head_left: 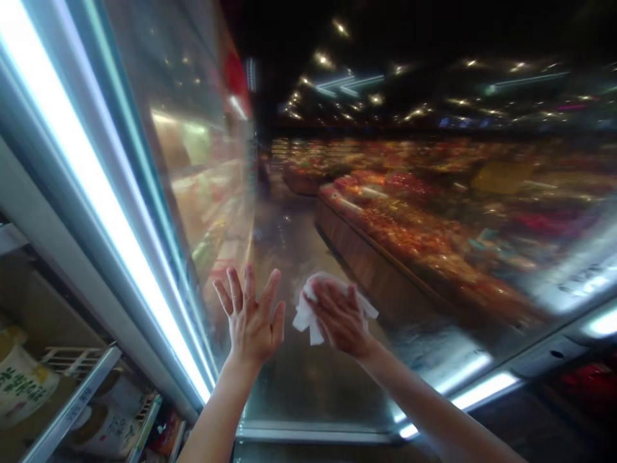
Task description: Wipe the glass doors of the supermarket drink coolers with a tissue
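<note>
A glass panel point(318, 392) stands in front of me. My left hand point(252, 318) is raised near its middle with the fingers spread and the palm turned to the glass, and nothing is in it. To its right, my right hand point(340, 315) presses a crumpled white cloth point(304, 315) to the glass. The cloth shows round the fingers; whether it is fabric or paper I cannot tell.
A bright light strip point(96, 173) runs along the frame at left, beside shelves point(72, 411) with packaged goods. A second lit strip point(486, 391) is at lower right. Through the glass, blurred, are an aisle floor point(289, 225) and a produce display point(409, 231).
</note>
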### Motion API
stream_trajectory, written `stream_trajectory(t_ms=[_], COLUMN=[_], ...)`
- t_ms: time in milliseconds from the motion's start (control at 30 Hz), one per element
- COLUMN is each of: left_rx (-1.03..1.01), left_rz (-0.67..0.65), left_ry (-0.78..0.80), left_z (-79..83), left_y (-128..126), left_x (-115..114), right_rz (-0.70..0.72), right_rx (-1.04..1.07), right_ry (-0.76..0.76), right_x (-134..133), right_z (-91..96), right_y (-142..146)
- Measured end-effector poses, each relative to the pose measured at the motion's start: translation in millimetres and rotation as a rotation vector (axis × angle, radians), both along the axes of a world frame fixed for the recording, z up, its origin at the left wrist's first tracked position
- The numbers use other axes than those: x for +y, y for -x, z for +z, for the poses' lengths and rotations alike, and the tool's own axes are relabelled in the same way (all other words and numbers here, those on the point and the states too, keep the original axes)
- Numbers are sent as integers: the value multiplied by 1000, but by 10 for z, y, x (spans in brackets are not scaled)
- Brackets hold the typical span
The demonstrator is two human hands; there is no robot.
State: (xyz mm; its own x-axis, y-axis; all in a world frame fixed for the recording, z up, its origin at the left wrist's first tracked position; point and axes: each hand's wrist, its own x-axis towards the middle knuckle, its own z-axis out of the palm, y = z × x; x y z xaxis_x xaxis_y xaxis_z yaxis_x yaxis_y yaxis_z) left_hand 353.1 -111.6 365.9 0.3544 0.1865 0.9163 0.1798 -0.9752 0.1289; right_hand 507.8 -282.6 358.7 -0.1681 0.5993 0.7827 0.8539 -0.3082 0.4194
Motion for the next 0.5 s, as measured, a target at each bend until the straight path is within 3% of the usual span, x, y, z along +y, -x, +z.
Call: stream_trajectory(t_ms=[100, 267, 433, 500], left_rx=[27, 40, 75, 92], left_rz=[-21, -100, -205, -230], left_ry=[-46, -163, -315, -389], left_z=[-30, -145, -157, -113], left_y=[-103, -321, -539, -616], left_x=[-129, -486, -759, -789], right_rz=[20, -197, -125, -145], right_rx=[-15, 101, 42, 57], right_ry=[152, -97, -76, -120], right_x=[-261, -705, -1002, -1055], right_z=[-372, -478, -753, -782], right_y=[-210, -563, -720, -831])
